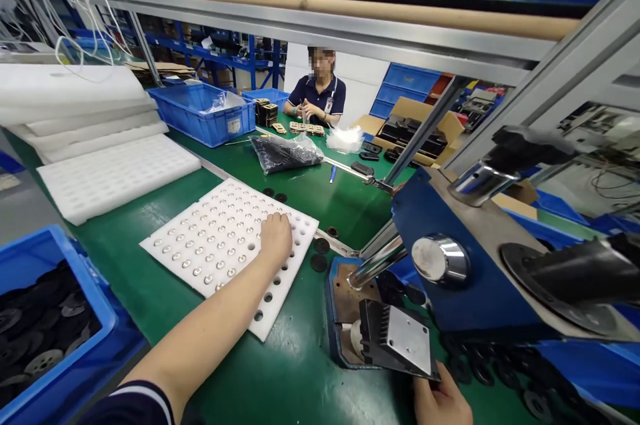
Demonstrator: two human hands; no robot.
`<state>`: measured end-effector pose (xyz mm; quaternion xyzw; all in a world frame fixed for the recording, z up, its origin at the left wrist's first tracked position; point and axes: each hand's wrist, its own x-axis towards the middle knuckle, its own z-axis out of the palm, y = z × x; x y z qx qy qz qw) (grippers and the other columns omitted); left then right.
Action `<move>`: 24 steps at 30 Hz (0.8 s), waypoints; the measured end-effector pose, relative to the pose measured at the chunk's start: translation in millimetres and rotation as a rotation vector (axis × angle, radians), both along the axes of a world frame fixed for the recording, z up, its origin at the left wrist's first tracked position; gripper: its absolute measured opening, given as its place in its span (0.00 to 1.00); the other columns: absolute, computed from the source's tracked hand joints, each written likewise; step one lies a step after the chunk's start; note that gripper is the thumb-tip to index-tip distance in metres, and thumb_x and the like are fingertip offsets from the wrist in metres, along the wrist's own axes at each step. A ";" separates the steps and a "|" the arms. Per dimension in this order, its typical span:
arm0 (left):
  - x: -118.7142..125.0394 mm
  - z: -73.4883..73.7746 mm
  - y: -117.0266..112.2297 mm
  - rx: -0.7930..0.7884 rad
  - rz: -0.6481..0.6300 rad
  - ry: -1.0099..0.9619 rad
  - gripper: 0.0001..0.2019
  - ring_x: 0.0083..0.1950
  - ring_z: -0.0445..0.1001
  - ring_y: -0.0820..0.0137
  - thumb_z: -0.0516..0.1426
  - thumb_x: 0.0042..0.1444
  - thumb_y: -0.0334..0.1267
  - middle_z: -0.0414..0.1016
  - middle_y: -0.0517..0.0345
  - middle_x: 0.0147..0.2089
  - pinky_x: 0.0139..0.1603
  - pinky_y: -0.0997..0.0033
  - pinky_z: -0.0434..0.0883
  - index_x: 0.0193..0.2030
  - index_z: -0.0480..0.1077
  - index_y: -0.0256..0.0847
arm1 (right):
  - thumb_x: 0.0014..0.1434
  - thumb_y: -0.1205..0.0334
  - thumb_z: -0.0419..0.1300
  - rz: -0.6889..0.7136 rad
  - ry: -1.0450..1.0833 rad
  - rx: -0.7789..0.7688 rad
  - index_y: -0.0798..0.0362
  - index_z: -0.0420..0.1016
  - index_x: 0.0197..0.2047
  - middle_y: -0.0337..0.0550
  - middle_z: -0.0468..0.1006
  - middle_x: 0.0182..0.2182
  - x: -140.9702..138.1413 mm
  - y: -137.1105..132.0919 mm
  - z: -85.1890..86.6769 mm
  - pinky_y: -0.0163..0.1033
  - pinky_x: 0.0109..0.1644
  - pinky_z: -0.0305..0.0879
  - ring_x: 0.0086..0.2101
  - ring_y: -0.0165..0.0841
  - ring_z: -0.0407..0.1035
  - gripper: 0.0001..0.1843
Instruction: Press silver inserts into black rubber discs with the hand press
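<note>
Head view, forward and down across a green bench (pixel 300 385); left hand (pixel 277 235), right hand (pixel 444 401) near, co-worker (pixel 320 95) beyond

Left forearm (pixel 215 325) stretched forward, left grip (pixel 277 235) curled downward; right grip (pixel 443 398) low, pinching, partly cropped.

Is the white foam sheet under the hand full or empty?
Partly full: the white, holed foam sheet has shiny round pieces in many holes, but dark empty holes along its right edge.
</note>
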<state>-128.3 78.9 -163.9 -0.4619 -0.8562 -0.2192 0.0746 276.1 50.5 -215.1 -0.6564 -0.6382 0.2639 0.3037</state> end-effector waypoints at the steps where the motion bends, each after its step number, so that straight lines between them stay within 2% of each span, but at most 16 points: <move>1: 0.1 0.6 -0.6 0.010 0.005 -0.001 0.11 0.47 0.69 0.53 0.50 0.60 0.24 0.73 0.40 0.42 0.48 0.54 0.65 0.41 0.74 0.32 | 0.49 0.42 0.60 0.019 -0.002 -0.010 0.54 0.81 0.38 0.42 0.75 0.18 2.6 0.8 -1.7 0.33 0.23 0.59 0.21 0.35 0.68 0.24; 7: -4.9 1.0 -0.1 0.047 0.042 -0.012 0.12 0.56 0.65 0.49 0.50 0.62 0.26 0.73 0.37 0.50 0.53 0.50 0.62 0.40 0.75 0.34 | 0.49 0.41 0.60 0.015 0.034 0.007 0.54 0.80 0.39 0.42 0.76 0.19 0.9 0.8 -0.2 0.32 0.24 0.61 0.22 0.35 0.68 0.25; 14: -8.9 -2.9 5.9 0.039 0.068 -0.035 0.13 0.50 0.69 0.53 0.48 0.61 0.23 0.74 0.39 0.46 0.49 0.54 0.64 0.42 0.74 0.33 | 0.42 0.39 0.59 -0.067 0.021 -0.067 0.53 0.80 0.36 0.44 0.76 0.19 -9.3 -0.5 10.5 0.33 0.20 0.58 0.20 0.36 0.68 0.27; 19: -10.7 -3.7 7.9 0.086 0.067 -0.050 0.13 0.49 0.69 0.53 0.48 0.60 0.23 0.74 0.40 0.44 0.50 0.54 0.63 0.40 0.73 0.35 | 0.41 0.39 0.57 -0.111 0.046 0.017 0.53 0.79 0.33 0.45 0.76 0.20 -14.6 -2.0 9.1 0.33 0.20 0.59 0.19 0.34 0.67 0.27; 24: -12.2 -6.3 6.8 0.215 0.060 -0.100 0.11 0.49 0.69 0.54 0.49 0.59 0.24 0.74 0.43 0.42 0.50 0.55 0.63 0.35 0.71 0.38 | 0.43 0.36 0.57 -0.083 0.043 0.091 0.53 0.77 0.30 0.44 0.75 0.19 -20.1 -1.9 13.8 0.33 0.19 0.59 0.16 0.32 0.64 0.28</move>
